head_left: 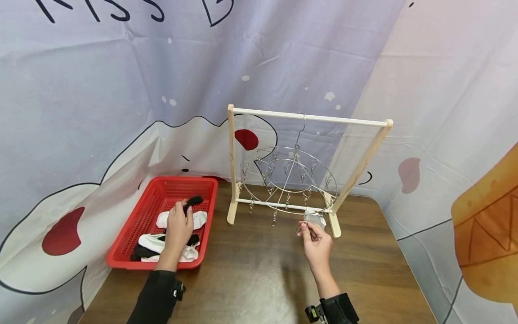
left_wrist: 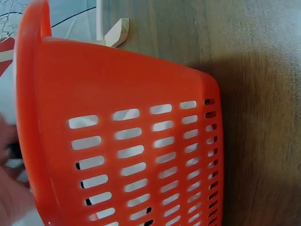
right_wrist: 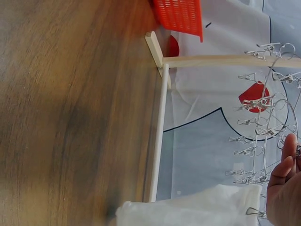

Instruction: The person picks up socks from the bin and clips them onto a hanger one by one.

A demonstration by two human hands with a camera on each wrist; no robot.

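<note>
My left hand (head_left: 178,227) is over the red basket (head_left: 162,182) and pinches a black sock (head_left: 195,200) between thumb and fingers. Below it, white socks (head_left: 151,243) and more black ones lie in a loose pile. My right hand (head_left: 317,247) pinches a small metal clip (right_wrist: 298,151) at the front of the round wire clip hanger (head_left: 279,208). Close beside those fingers a white sock (right_wrist: 188,207) hangs, with a clip (right_wrist: 254,212) at its edge. In the left wrist view the basket wall covers most of the left hand's work.
The hanger hooks onto the white bar (head_left: 263,111) of a wooden stand (head_left: 382,139), right of the basket. Several other clips (head_left: 274,219) dangle from its rings. A printed cloth (head_left: 202,67) drapes behind the brown table (head_left: 243,288).
</note>
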